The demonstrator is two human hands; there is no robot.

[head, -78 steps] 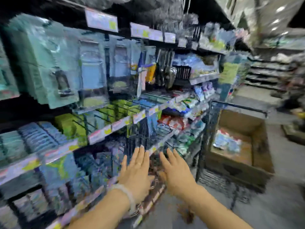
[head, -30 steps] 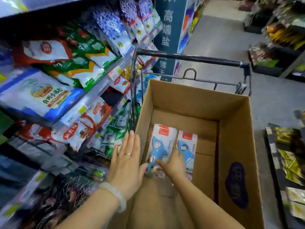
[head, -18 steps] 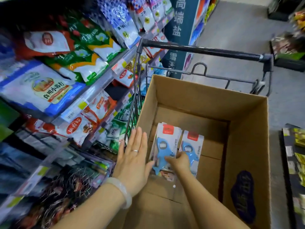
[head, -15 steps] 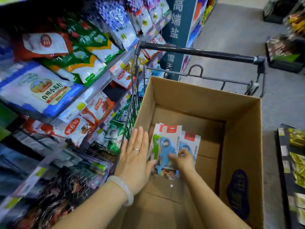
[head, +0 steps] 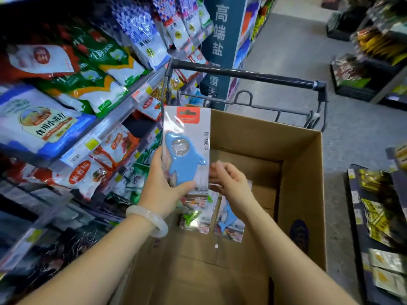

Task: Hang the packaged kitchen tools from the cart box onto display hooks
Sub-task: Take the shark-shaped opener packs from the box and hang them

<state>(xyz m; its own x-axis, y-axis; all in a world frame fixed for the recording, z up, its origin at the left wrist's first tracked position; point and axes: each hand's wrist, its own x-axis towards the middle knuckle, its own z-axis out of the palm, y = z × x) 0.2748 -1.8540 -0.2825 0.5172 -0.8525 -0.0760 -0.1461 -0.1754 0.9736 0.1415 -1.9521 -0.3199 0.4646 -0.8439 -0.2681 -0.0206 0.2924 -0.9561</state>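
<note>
My left hand (head: 164,190) grips the blue shark-shaped tool pack (head: 186,150) upright above the cardboard box (head: 301,172); my right hand (head: 229,183), loosely curled, touches its edge. I should keep the red header's hang-hole clear for the hook.

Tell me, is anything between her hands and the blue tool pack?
No. The left hand already grips the pack, and the right hand is at its edge with nothing visible between.
</note>
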